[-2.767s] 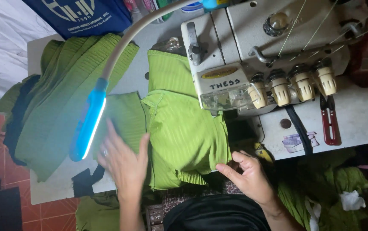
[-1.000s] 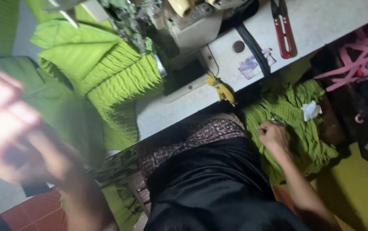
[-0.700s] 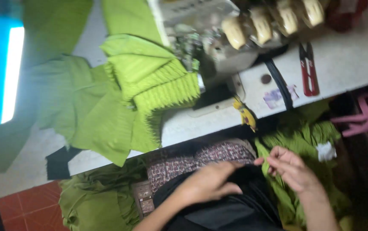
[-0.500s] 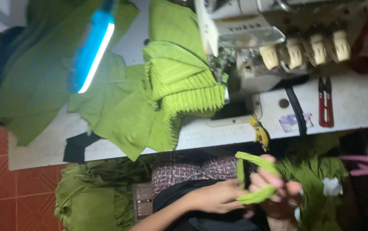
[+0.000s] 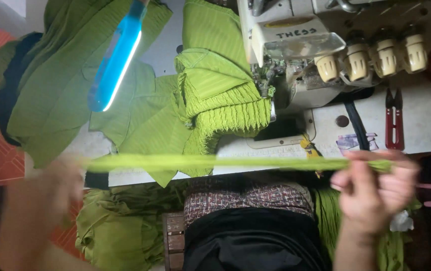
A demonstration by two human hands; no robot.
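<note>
A long narrow green fabric strip (image 5: 215, 162) is stretched taut across the view, level with the table's front edge. My left hand (image 5: 50, 190), blurred by motion, grips its left end. My right hand (image 5: 376, 185) pinches its right end. Behind the strip, a bunched green pleated fabric piece (image 5: 220, 100) lies under the head of the white sewing machine (image 5: 305, 45). More green cloth (image 5: 65, 85) spreads over the left part of the table.
A lit blue lamp (image 5: 117, 55) hangs over the cloth. Red thread snips (image 5: 395, 120) lie on the white table (image 5: 426, 125) at right. Heaps of green fabric (image 5: 120, 226) sit below the table on both sides of my lap.
The view swung down to my lap and back up. My hands took a folded green strip from the right side and have pulled it out straight between them.
</note>
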